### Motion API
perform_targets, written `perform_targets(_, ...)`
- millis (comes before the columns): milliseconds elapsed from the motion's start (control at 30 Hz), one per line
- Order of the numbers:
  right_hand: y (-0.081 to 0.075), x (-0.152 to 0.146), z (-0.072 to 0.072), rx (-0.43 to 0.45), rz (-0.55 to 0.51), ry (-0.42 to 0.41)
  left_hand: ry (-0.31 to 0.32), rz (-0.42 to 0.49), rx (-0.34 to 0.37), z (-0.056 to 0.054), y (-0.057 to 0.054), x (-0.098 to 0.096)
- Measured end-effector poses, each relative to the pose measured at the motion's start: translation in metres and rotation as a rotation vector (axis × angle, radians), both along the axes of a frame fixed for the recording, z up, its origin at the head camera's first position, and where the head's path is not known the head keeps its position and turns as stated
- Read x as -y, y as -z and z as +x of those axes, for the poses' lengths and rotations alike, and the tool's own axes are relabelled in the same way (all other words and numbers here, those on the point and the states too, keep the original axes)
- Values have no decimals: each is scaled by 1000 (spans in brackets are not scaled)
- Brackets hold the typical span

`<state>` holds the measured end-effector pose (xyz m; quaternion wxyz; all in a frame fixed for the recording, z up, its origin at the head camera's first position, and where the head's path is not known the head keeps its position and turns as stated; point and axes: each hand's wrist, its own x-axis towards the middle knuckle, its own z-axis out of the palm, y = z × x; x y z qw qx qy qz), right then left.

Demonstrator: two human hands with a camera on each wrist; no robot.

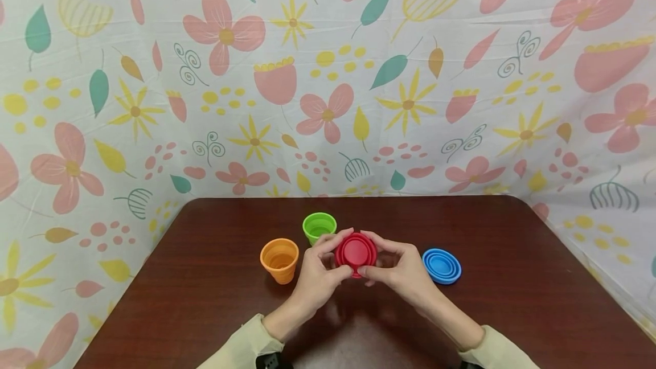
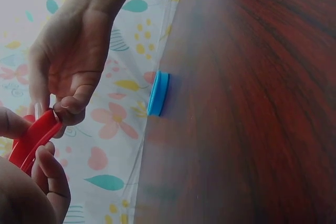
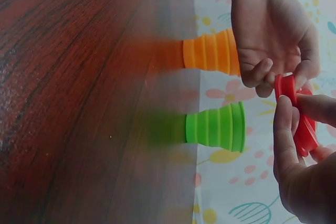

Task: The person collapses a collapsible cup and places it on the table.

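Both hands hold a red collapsible cup (image 1: pixel 356 250) above the table, its folded rings and round base facing the head camera. My left hand (image 1: pixel 319 269) pinches its left edge between thumb and fingers, while my right hand (image 1: pixel 405 269) grips the right edge the same way. Seen side-on in the right wrist view, the red cup (image 3: pixel 305 129) looks mostly flattened and slightly bent. An orange collapsible cup (image 1: pixel 279 258) stands expanded left of the left hand. Behind that hand is an expanded green cup (image 1: pixel 319 226), partly hidden by the fingers.
To the right of the right hand, a blue collapsible cup (image 1: pixel 442 266) lies folded flat. The dark brown wooden table (image 1: pixel 512 312) reaches back to a flower-patterned cloth (image 1: pixel 328 73), which hangs behind and at both sides.
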<state>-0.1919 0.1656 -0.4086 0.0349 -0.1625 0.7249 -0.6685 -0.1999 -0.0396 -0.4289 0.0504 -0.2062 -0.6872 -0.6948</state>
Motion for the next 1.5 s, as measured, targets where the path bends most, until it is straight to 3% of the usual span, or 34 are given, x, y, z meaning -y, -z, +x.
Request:
perform_targets(433,1,-5,-1,-11,4,-3,147,-48,10,-3,-3,11)
perform_targets(967,3,-9,-1,-78,5,-68,202,-45,-42,-5,-5,16)
perform_targets(1500,2,-11,0,-105,32,-64,227,-87,-68,-8,-5,18)
